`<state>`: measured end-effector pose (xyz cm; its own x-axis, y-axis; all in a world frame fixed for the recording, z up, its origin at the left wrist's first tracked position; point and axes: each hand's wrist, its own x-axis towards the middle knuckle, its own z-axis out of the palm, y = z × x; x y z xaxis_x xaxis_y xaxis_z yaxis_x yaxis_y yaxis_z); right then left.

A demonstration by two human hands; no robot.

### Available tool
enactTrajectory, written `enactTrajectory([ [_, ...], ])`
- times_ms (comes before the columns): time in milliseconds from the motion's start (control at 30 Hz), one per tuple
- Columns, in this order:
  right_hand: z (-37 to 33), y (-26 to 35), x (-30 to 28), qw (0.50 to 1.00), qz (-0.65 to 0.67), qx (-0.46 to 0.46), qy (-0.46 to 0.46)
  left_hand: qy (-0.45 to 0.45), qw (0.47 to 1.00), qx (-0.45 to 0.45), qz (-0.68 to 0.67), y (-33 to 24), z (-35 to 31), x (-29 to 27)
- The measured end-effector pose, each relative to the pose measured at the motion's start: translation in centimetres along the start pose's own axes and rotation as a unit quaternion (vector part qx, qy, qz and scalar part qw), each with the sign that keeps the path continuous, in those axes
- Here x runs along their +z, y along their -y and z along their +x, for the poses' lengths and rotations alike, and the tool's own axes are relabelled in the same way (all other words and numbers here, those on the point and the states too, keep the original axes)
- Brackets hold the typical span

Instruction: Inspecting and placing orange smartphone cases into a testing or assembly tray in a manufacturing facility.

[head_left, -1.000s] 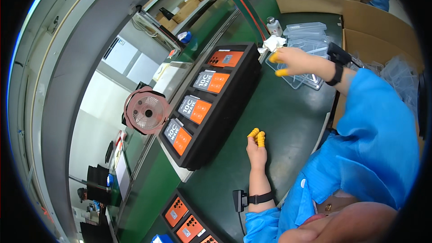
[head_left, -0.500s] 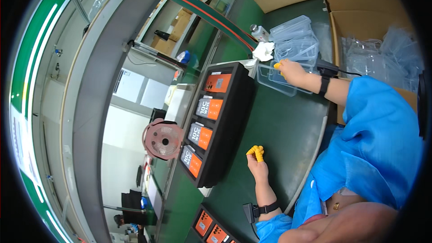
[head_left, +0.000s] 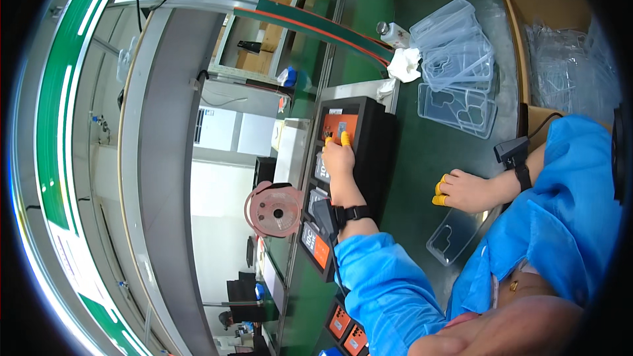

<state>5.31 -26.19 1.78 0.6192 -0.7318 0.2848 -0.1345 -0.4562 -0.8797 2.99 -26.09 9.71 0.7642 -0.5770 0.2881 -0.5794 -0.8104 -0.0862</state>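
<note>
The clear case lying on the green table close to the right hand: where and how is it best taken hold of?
Probably by its two long side edges, reaching down from above with the right hand, which is nearest. The clear case lies flat on the green table, so its underside offers no grip; its camera opening is at the end away from that hand.

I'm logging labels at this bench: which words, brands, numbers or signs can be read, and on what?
Grey-and-orange phones in the black tray: bold white lettering and digits, partly legible; I won't copy printed text.
Orange phone at the left hand: pale label, too small to read.
White bottle: markings too small to read.
</note>
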Motion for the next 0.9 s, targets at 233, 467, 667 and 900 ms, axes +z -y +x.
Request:
enactTrajectory([
  [233, 8.1, 4.3, 4.9, 0.970, 0.165, 0.161, -0.079, -0.113, 0.807, -0.110, -0.568, 4.0, 6.5, 5.4],
  [467, 6.3, 5.1, 1.6, 0.918, 0.331, 0.209, -0.069, -0.105, 0.815, -0.171, -0.544, 7.2, 9.7, 5.8],
  [667, -14.3, -9.7, -20.0, 0.940, 0.057, -0.284, 0.182, -0.157, 0.631, -0.089, -0.755, 2.7, -4.9, -2.1],
  [900, -16.1, -5.7, -19.9, 0.792, 0.457, -0.037, 0.404, -0.128, 0.616, -0.013, -0.777, -2.4, -25.4, -2.4],
])
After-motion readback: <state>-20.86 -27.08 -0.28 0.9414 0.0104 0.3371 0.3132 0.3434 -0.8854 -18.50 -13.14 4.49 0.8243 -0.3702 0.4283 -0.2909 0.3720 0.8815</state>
